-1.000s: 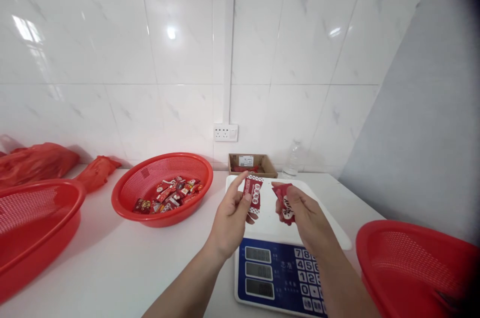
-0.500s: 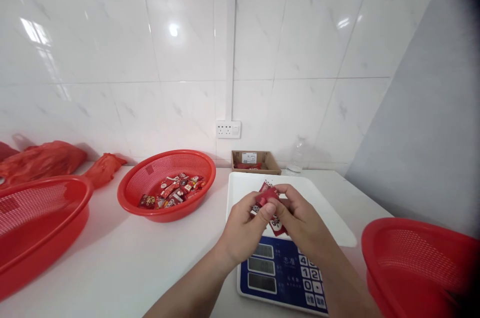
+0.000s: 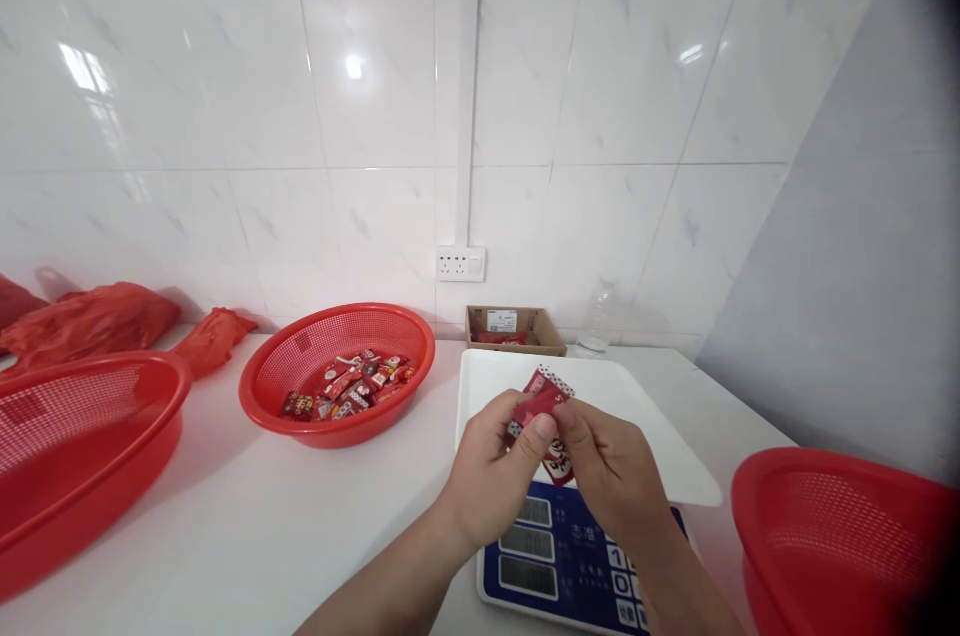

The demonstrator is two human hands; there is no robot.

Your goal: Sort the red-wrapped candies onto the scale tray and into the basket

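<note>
Both hands meet above the white pan [image 3: 660, 436] of a digital scale [image 3: 577, 556] with a blue keypad panel. My left hand [image 3: 491, 476] is closed on small red snack packets [image 3: 544, 406], its thumb pressed on top. My right hand [image 3: 619, 456] pinches the same packets from the other side. Several packets overlap, with white dots and pale lettering on red wrappers; their exact number is hidden by the fingers. Left of the scale, a red plastic basket [image 3: 262, 386] holds a pile of similar small packets [image 3: 352, 386].
Red baskets stand at the left [image 3: 169, 396] and right [image 3: 757, 476] edges. Red plastic bags [image 3: 97, 321] lie at the back left. Behind the scale are a cardboard box [image 3: 551, 336] with red packets and a clear bottle [image 3: 598, 321]. A socket [image 3: 460, 264] is on the tiled wall.
My right hand has turned and its fingers have drawn in, so more of the red packets shows between the hands. The view has shifted slightly.
</note>
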